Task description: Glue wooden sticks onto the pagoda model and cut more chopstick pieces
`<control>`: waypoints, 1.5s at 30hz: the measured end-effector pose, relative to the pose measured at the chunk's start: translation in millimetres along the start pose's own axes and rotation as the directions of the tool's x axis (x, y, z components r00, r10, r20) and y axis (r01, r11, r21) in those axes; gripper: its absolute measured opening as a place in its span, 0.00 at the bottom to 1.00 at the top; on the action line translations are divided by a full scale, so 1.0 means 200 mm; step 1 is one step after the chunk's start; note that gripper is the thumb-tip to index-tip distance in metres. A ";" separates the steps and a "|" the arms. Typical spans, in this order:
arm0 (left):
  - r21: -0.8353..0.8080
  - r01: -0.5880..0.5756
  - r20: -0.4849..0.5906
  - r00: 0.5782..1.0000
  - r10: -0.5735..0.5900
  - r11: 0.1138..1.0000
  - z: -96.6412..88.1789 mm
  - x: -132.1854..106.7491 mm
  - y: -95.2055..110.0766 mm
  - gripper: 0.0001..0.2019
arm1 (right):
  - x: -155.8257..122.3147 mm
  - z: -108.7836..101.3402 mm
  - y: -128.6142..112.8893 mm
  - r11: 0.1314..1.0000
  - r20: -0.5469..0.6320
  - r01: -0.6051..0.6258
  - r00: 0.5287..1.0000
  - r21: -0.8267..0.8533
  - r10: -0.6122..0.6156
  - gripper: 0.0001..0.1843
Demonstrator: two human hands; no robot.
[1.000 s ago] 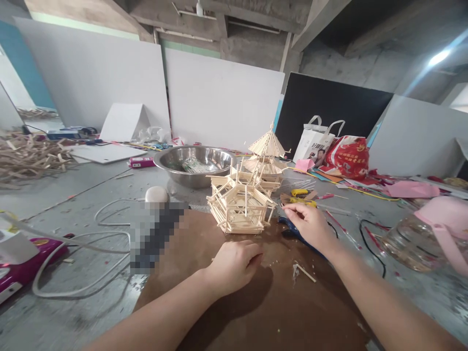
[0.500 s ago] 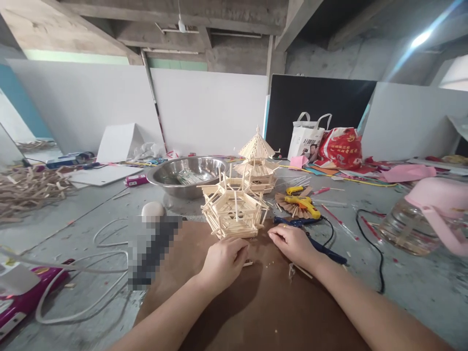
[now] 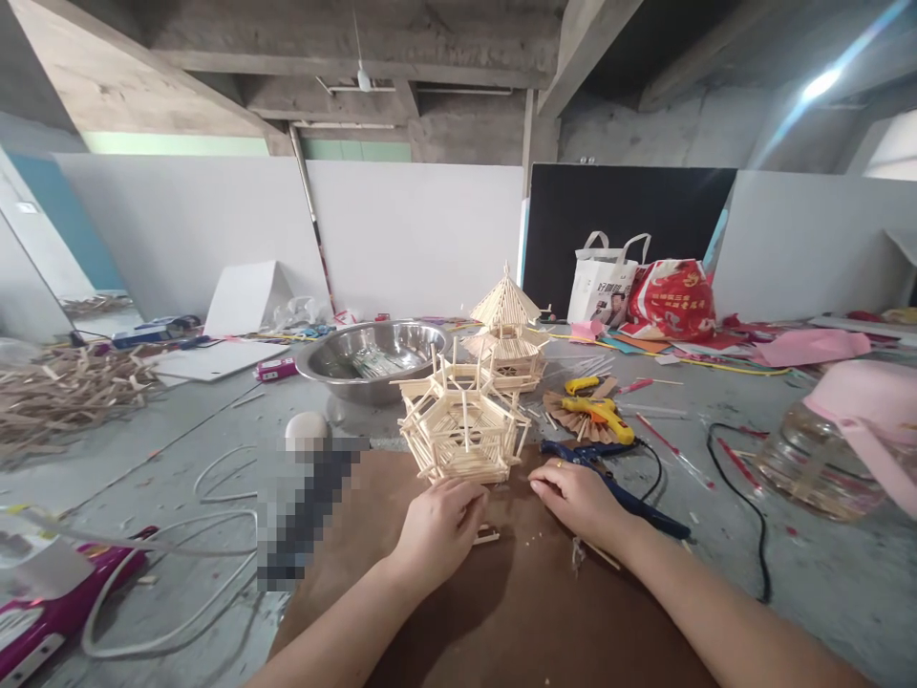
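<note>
A hexagonal frame of thin wooden sticks [image 3: 459, 428] stands on a brown board [image 3: 516, 592] in front of me. My left hand [image 3: 438, 524] rests closed on the board just below the frame's near edge, fingers curled over small stick pieces. My right hand [image 3: 579, 495] lies to the right of the frame, fingers pinched together, a ring on one finger; what it pinches is too small to see. Behind the frame stands a finished stick pagoda [image 3: 505, 330].
A steel bowl [image 3: 373, 355], yellow glue gun [image 3: 600, 411], blue glue gun with black cord [image 3: 616, 478], clear jug with pink lid [image 3: 838, 440], bags [image 3: 670, 298], a stick pile [image 3: 64, 392], white cable [image 3: 179, 554] and a blurred-out object [image 3: 305, 506] surround the board.
My right hand drew back from the frame's right side to the board and pinched shut. My left hand moved up to the frame's near edge. The view tilted upward.
</note>
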State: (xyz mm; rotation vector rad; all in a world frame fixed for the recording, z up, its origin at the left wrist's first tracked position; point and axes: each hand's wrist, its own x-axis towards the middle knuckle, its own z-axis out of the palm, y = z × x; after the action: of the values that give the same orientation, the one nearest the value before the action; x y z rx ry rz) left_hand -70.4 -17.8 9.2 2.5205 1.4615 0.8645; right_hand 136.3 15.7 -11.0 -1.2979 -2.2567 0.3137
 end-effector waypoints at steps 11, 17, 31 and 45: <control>-0.109 -0.048 -0.510 0.860 -0.014 0.993 -0.14 0.00 -0.01 0.06 | 0.01 0.01 0.00 1.000 0.022 -0.009 1.000 -0.027 0.010 0.14; -0.456 0.114 -0.617 0.674 -0.406 0.883 -0.13 0.05 -0.07 0.12 | 0.01 0.01 0.01 0.999 0.051 -0.018 0.999 -0.046 0.020 0.14; -0.772 0.334 -0.252 0.620 -0.743 0.541 -0.04 0.08 -0.19 0.24 | 0.00 0.00 0.01 1.000 0.042 0.019 0.999 -0.023 -0.018 0.14; -0.676 0.317 -0.186 0.800 -0.570 0.666 -0.03 0.07 -0.14 0.25 | 0.00 0.00 0.00 0.997 0.076 0.025 0.997 -0.068 -0.019 0.15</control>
State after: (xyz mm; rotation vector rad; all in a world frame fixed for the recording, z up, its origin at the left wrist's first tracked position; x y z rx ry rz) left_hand -90.3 6.8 10.2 1.4582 1.4709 1.4869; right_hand 137.3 15.8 -11.3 -1.3153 -2.3620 0.2834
